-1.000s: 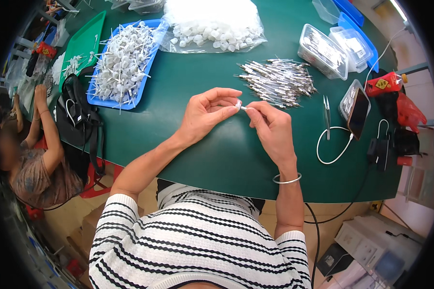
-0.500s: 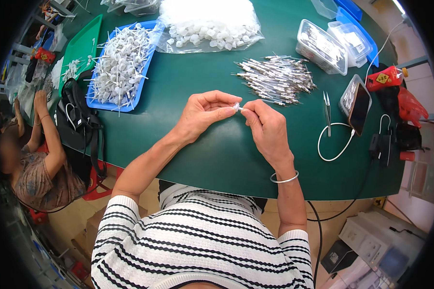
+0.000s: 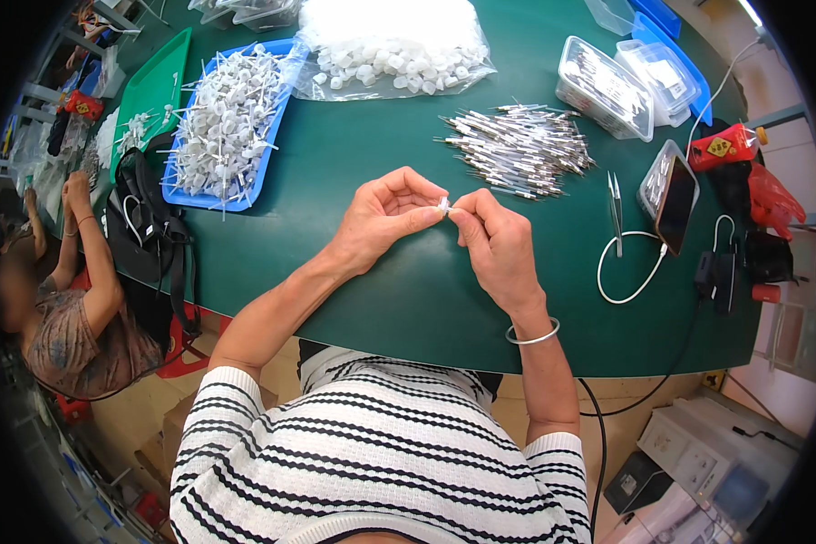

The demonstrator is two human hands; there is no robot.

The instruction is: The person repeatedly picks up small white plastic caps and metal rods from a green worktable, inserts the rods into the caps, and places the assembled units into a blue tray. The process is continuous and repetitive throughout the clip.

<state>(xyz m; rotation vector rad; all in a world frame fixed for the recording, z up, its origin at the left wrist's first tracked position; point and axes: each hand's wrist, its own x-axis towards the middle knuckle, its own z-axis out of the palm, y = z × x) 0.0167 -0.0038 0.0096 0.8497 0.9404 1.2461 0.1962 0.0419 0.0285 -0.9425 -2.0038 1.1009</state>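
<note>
My left hand (image 3: 385,216) pinches a small white plastic cap (image 3: 443,205) between thumb and fingertips, above the green table. Against it, my right hand (image 3: 496,238) is closed in a pinch, its fingertips almost touching the left ones. What the right fingers grip is mostly hidden; it looks like a thin pin joined to the cap. Beyond my right hand lies a heap of thin white and metal pins (image 3: 519,150). A blue tray (image 3: 261,172) to the left holds many white caps with thin stems. At the far side is a clear bag of white caps (image 3: 399,65).
Tweezers (image 3: 616,213) lie to the right, beside a white cable (image 3: 600,276). A phone (image 3: 676,207) leans on a clear tub, and another tub of pins (image 3: 605,89) stands behind. At left are a green tray (image 3: 159,77), a black backpack (image 3: 145,218) and a seated person (image 3: 86,317).
My two hands have drawn slightly closer, the right shifting a little to the left. Less of the piece between the fingertips shows now.
</note>
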